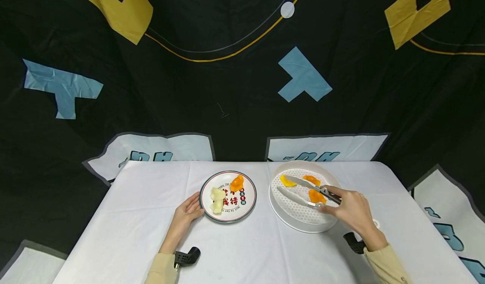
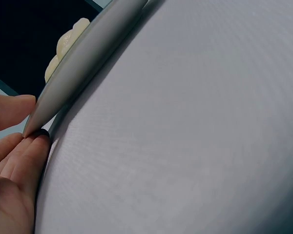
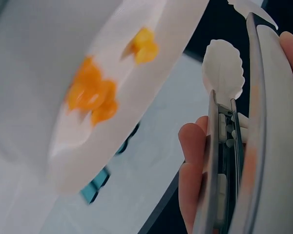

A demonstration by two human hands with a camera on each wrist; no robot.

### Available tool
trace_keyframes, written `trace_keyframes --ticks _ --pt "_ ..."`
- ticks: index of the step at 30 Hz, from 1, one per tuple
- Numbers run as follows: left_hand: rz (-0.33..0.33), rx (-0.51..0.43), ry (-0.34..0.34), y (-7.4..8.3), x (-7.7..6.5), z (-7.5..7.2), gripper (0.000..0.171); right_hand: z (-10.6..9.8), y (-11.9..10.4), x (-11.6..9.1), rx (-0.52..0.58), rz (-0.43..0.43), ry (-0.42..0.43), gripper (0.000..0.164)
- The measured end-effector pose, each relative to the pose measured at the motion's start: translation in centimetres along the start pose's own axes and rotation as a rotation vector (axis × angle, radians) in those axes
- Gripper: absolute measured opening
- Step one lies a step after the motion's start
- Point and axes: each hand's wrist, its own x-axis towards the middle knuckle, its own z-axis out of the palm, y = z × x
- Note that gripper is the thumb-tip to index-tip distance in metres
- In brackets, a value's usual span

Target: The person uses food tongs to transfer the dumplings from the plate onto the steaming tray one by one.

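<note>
My left hand (image 1: 187,211) holds the left rim of a small round plate (image 1: 247,208), thumb against the edge and fingers under it in the left wrist view. Two pale, creamy lumps (image 1: 217,200) and an orange piece (image 1: 237,183) lie on this plate. In my right hand (image 1: 350,208) is a pair of tongs (image 1: 294,196), its arms spread over a round white container (image 1: 303,229) with a dimpled base. Two orange pieces (image 1: 316,196) and a yellow piece (image 1: 288,182) sit in that container, with nothing between the scalloped tong tips (image 3: 222,68).
A white cloth covers the table (image 1: 242,254). Behind it hangs a black backdrop (image 1: 189,98) with blue and yellow shapes. Dark wrist cameras (image 1: 188,256) are strapped to both wrists. A small pale ring-like piece (image 1: 376,223) shows beside the right wrist.
</note>
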Motion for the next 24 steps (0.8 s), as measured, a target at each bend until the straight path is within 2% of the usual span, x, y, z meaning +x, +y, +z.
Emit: trace_keyframes --ticks 7,14,24 --pt "0.015 0.022 -0.002 0.0 0.0 0.0 0.064 2.1 -2.9 0.9 0.044 -0.088 0.007 0.059" --pt "-0.007 0.015 -0.006 0.0 0.1 -0.1 0.064 4.3 -5.8 1.5 0.056 -0.149 -0.018 0.057" --pt "0.003 0.018 -0.007 0.2 -0.1 -0.1 0.064 7.0 -8.2 3.1 0.016 -0.165 -0.044 0.058"
